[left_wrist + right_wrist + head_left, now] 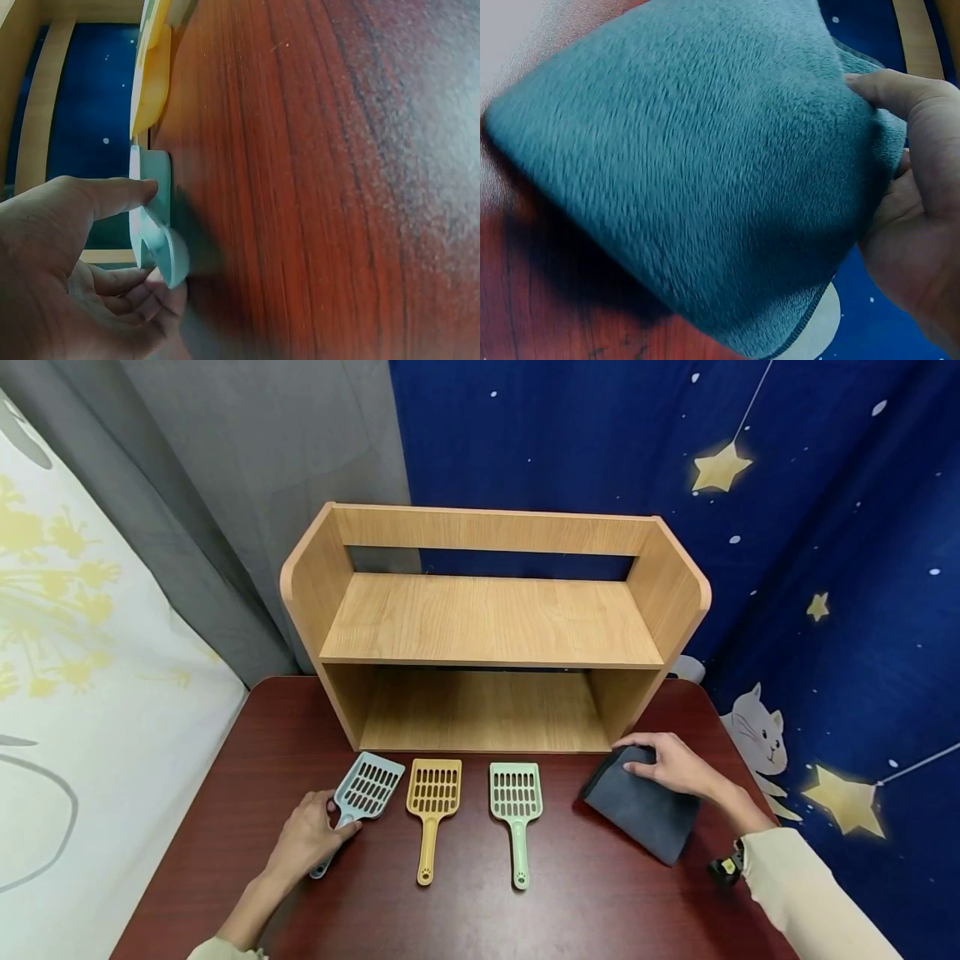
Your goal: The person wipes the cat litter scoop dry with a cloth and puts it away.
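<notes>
While the left hand (306,839) is pinching the blue scoop (360,796) by its handle at the near left of the table (600,902) and the right hand (675,766) is gripping the folded grey cloth (641,810) at the right — one edge lifting — the thin handle may be slipping free, or the cloth unfolding, for both grips look light.

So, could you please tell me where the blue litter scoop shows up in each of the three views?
Head view: blue litter scoop, leftmost of three scoops, its handle gripped by the left hand.
Left wrist view: its pale handle edge-on at lower left, pinched by thumb and fingers.
Right wrist view: not in it; the grey cloth fills it.
Shared landmark: the red-brown table.
</notes>
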Motion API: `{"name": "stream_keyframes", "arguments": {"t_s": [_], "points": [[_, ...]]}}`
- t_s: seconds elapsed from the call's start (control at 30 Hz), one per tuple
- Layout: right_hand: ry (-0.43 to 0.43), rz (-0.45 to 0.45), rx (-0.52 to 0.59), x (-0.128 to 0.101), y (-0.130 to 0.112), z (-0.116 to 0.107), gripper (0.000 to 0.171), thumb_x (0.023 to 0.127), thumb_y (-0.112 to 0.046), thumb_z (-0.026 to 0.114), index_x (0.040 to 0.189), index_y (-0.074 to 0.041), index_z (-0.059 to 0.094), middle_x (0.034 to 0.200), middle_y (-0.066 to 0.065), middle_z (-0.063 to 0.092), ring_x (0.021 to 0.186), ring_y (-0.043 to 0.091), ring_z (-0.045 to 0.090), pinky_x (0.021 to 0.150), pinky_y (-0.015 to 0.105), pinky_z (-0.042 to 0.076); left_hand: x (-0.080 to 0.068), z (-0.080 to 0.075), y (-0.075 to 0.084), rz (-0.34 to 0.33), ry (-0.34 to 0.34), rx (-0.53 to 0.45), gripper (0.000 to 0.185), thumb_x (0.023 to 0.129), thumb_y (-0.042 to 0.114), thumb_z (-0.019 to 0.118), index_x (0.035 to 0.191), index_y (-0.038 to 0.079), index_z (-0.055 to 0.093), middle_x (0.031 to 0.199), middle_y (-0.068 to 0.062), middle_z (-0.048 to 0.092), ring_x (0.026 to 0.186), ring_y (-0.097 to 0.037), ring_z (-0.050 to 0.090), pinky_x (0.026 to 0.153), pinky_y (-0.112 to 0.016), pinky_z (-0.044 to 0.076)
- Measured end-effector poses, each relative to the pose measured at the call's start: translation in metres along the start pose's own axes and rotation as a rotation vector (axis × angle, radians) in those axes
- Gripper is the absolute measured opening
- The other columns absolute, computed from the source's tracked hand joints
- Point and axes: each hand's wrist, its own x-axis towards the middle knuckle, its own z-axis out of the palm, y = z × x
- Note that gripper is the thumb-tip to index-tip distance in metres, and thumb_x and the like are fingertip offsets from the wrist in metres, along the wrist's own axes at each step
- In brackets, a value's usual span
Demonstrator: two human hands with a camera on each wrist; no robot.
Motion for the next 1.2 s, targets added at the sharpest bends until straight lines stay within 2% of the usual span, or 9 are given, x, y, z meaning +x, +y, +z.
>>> {"name": "stream_keyframes", "arguments": {"t_s": [0.17, 0.33, 0.47, 0.63, 0.8, 0.97, 1.1, 1.2], "points": [[0.053, 0.025, 0.048, -0.004, -0.003, -0.008, 0.032, 0.092, -0.009, 0.083, 0.123, -0.015, 0.077, 0.111, 0.0, 0.077, 0.093, 0.011, 0.064, 0.084, 0.024, 0.05, -0.001, -0.001, -0.001, -0.002, 0.002, -0.017, 0.049, 0.081, 0.024, 0.088, 0.113, -0.007, 0.066, 0.096, -0.01, 0.064, 0.083, -0.022, 0.059, 0.075, -0.043, 0.049], [0.097, 0.036, 0.077, -0.008, -0.009, -0.015, 0.031, 0.092, -0.011, 0.083, 0.122, -0.014, 0.077, 0.112, 0.002, 0.077, 0.095, 0.01, 0.064, 0.084, 0.02, 0.048, -0.003, -0.001, -0.001, 0.027, 0.023, -0.018, 0.038, 0.082, 0.019, 0.088, 0.106, -0.003, 0.07, 0.092, -0.006, 0.066, 0.081, -0.021, 0.06, 0.072, -0.042, 0.05], [0.115, 0.071, 0.148, -0.01, -0.01, -0.019, 0.03, 0.092, -0.009, 0.083, 0.121, -0.012, 0.077, 0.11, 0.006, 0.077, 0.089, 0.01, 0.066, 0.078, 0.021, 0.051, -0.003, 0.0, -0.003, 0.074, 0.052, -0.038, 0.031, 0.083, 0.011, 0.086, 0.106, -0.004, 0.071, 0.09, -0.006, 0.067, 0.08, -0.021, 0.061, 0.071, -0.043, 0.051], [0.115, 0.096, 0.216, -0.013, -0.014, -0.025, 0.03, 0.093, -0.008, 0.082, 0.121, -0.011, 0.075, 0.108, 0.008, 0.075, 0.083, 0.012, 0.067, 0.072, 0.025, 0.055, -0.003, -0.002, -0.01, 0.146, 0.104, -0.046, 0.027, 0.085, 0.004, 0.084, 0.107, -0.007, 0.072, 0.087, -0.008, 0.069, 0.078, -0.022, 0.062, 0.069, -0.044, 0.052], [0.127, 0.077, 0.234, -0.014, -0.018, -0.03, 0.031, 0.092, -0.006, 0.082, 0.123, -0.009, 0.074, 0.105, 0.009, 0.075, 0.079, 0.013, 0.068, 0.069, 0.025, 0.056, -0.002, -0.009, -0.012, 0.169, 0.125, -0.044, 0.028, 0.086, 0.003, 0.084, 0.108, -0.008, 0.072, 0.087, -0.008, 0.069, 0.078, -0.023, 0.063, 0.069, -0.045, 0.052], [0.145, 0.049, 0.207, -0.014, -0.026, -0.035, 0.036, 0.092, -0.005, 0.082, 0.127, -0.009, 0.073, 0.107, 0.009, 0.074, 0.077, 0.012, 0.064, 0.066, 0.024, 0.052, 0.0, -0.019, -0.007, 0.194, 0.129, -0.044, 0.028, 0.086, 0.003, 0.083, 0.11, -0.008, 0.073, 0.089, -0.008, 0.07, 0.079, -0.021, 0.062, 0.069, -0.043, 0.052], [0.172, 0.029, 0.161, -0.013, -0.033, -0.039, 0.041, 0.092, -0.005, 0.082, 0.131, -0.011, 0.072, 0.117, 0.008, 0.073, 0.078, 0.01, 0.058, 0.065, 0.024, 0.046, 0.004, -0.025, 0.004, 0.24, 0.126, -0.042, 0.028, 0.087, 0.004, 0.084, 0.111, -0.007, 0.074, 0.093, -0.009, 0.072, 0.081, -0.02, 0.063, 0.071, -0.041, 0.052], [0.189, 0.0, 0.168, -0.012, -0.037, -0.039, 0.044, 0.093, -0.003, 0.081, 0.135, -0.009, 0.07, 0.126, 0.01, 0.072, 0.092, 0.006, 0.061, 0.073, 0.019, 0.047, 0.007, -0.028, 0.013, 0.278, 0.125, -0.043, 0.028, 0.087, 0.003, 0.084, 0.111, -0.007, 0.074, 0.095, -0.009, 0.073, 0.083, -0.019, 0.065, 0.073, -0.041, 0.053]]}}
